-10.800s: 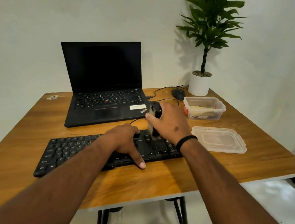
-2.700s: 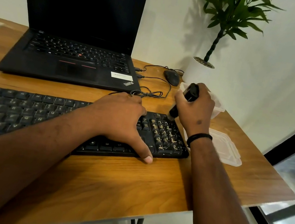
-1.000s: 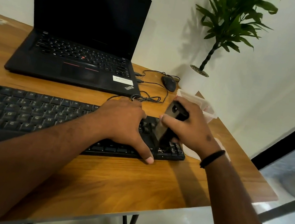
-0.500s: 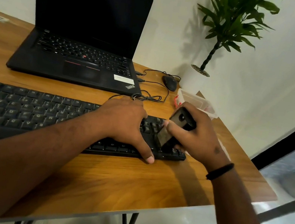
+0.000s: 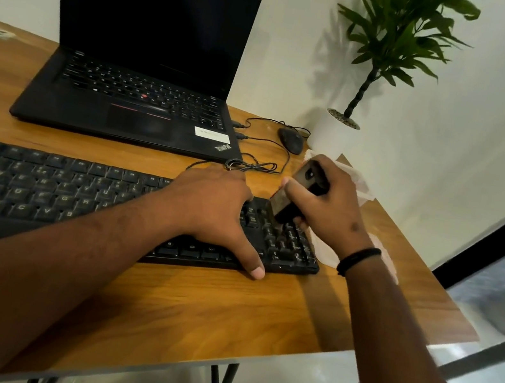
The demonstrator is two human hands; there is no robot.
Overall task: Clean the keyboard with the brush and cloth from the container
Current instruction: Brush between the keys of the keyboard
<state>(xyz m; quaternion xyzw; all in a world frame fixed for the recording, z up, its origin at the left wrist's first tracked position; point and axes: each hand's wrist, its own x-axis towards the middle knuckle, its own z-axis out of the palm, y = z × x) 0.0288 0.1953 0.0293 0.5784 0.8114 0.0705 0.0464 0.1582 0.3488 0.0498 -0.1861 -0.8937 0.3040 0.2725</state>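
A black keyboard lies across the front of the wooden table. My left hand rests flat on its right half, thumb stretched over the front edge. My right hand grips a black brush by its handle, tilted, with its lower end down on the number pad at the keyboard's right end. The clear plastic container sits just behind my right hand, mostly hidden by it; the cloth cannot be made out.
An open black laptop stands behind the keyboard. A wired mouse and tangled cables lie to its right, beside a potted plant in the corner. The container's clear lid lies under my right wrist, near the table's right edge.
My right hand has moved the brush slightly back across the number pad, away from the front edge. My left hand has stayed in place on the keyboard.
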